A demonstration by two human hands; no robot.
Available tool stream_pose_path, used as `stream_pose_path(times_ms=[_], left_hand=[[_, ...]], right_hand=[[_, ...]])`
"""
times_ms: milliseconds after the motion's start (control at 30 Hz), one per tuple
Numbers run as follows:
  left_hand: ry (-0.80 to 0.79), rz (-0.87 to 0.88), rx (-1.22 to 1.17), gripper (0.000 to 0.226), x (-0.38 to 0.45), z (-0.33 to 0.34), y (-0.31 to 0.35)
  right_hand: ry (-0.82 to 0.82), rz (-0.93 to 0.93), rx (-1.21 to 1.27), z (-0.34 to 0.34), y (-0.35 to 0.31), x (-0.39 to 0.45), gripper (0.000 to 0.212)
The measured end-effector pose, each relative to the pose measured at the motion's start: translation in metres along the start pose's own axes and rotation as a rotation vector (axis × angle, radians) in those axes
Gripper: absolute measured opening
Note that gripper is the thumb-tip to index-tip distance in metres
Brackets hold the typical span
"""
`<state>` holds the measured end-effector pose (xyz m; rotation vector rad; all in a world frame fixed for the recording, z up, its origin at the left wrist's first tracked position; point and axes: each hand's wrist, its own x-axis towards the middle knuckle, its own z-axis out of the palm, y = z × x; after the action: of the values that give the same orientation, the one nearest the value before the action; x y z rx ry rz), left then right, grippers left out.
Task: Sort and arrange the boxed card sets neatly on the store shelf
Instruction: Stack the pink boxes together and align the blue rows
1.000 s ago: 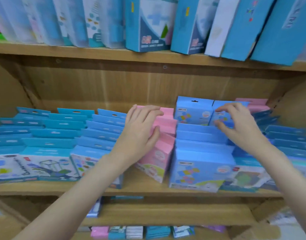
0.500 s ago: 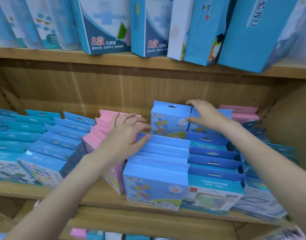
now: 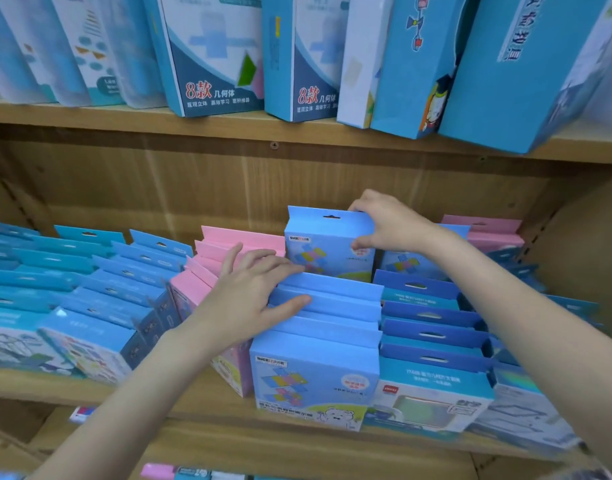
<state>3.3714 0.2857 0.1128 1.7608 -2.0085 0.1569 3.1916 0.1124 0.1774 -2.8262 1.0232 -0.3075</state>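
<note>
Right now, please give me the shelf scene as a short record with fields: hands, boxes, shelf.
left hand: lies flat on the tops of the light blue row, fingers spread
right hand: grips the top corner of the raised blue box at the back
pink row: stands beside the left hand
upper shelf: tall blue boxes, leaning

Right hand (image 3: 387,225) now gripping rear box (image 3: 327,245)
</note>
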Motion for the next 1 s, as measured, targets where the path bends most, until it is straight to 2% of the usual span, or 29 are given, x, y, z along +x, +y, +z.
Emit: stream_pose_path(times_ms=[233, 333, 400, 500, 567, 667, 767, 1000], left_hand=[[0.008, 0.073, 0.072, 0.080, 0.000, 0.003, -0.001], [-0.010, 0.112, 0.099, 0.077, 0.000, 0.002, -0.003], [-0.025, 0.128, 0.110, 0.075, 0.001, 0.001, -0.003], [-0.033, 0.133, 0.120, 0.076, 0.001, 0.000, -0.002], [-0.043, 0.127, 0.111, 0.079, 0.001, -0.002, -0.001], [-0.054, 0.114, 0.093, 0.082, -0.001, -0.003, -0.001], [-0.053, 0.103, 0.103, 0.080, -0.002, -0.003, 0.000], [-0.085, 0.080, 0.085, 0.083, -0.002, -0.005, 0.001]], right_hand=[[-0.116, -0.010, 0.131, 0.025, 0.001, -0.026, 0.037], [0.051, 0.074, 0.312, 0.002, 0.016, -0.031, 0.029], [0.133, 0.155, 0.141, -0.014, 0.041, -0.032, 0.030], [-0.031, 0.321, -0.104, -0.014, 0.076, -0.031, 0.035], [-0.039, 0.351, -0.147, -0.005, 0.083, -0.030, 0.029], [0.128, 0.335, -0.168, 0.002, 0.077, -0.022, 0.026], [0.216, 0.312, -0.183, 0.003, 0.057, -0.007, 0.026], [0.212, 0.119, -0.034, 0.027, 0.001, 0.021, 0.019]])
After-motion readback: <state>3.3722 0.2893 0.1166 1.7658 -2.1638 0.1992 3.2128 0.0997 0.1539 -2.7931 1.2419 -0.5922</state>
